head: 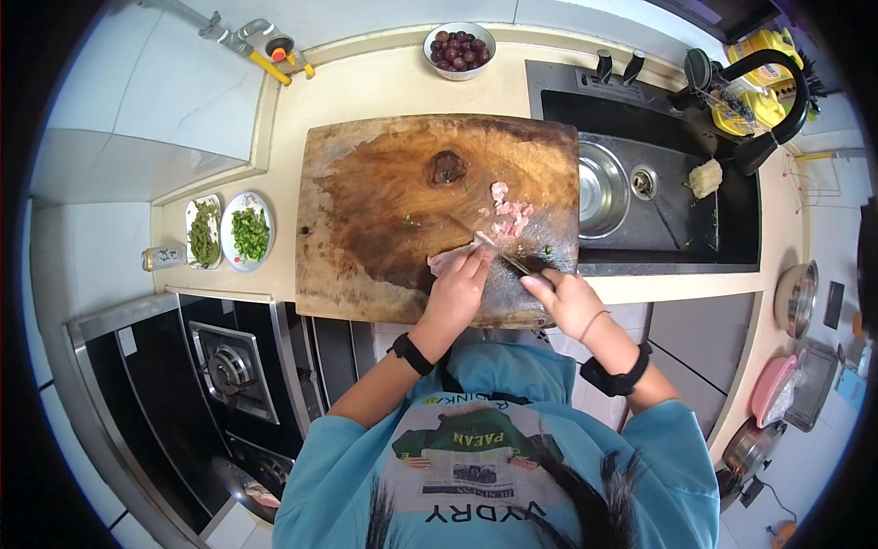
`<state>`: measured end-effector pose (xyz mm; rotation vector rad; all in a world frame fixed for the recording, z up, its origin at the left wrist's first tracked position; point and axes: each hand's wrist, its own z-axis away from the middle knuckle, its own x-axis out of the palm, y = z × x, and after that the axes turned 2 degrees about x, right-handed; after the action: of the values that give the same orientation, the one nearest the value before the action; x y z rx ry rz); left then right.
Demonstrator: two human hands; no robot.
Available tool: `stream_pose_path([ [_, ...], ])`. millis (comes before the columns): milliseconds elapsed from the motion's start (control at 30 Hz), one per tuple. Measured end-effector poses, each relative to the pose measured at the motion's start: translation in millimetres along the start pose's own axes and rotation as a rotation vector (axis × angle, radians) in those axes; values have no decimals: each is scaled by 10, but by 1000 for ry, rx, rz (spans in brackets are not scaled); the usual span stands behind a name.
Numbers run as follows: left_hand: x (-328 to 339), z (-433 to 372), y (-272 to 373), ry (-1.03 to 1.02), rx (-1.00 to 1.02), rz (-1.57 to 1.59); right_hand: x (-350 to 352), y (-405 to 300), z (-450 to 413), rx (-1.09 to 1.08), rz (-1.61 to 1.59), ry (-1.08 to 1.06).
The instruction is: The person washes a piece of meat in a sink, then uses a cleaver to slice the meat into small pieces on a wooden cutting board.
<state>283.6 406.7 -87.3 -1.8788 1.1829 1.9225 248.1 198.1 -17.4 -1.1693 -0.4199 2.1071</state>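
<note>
A large wooden cutting board (370, 206) lies on the counter before me. Under the fingers of my left hand (458, 291) is a pale piece of raw meat (447, 259), pressed flat on the board. My right hand (568, 302) grips a kitchen knife (511, 261) by its handle; the blade points up and left, touching the meat near my left fingertips. Small cut pieces of pink meat (511, 218) lie on the board beyond the knife. Green bits are scattered around them.
Right of the board is a black sink (686, 254) with a metal bowl (603, 189) and a black faucet (799, 103). A bowl of grapes (458, 75) stands behind. Two dishes of cut green vegetables (250, 230) (204, 232) and a can (163, 258) stand left, near a gas hob (147, 384).
</note>
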Motion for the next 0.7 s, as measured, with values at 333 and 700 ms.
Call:
stream_pose_path([
  [333, 27, 28, 36, -3, -6, 48, 249, 51, -464, -66, -296, -15],
  [700, -8, 62, 103, 37, -27, 9, -28, -20, -23, -62, -201, -19],
])
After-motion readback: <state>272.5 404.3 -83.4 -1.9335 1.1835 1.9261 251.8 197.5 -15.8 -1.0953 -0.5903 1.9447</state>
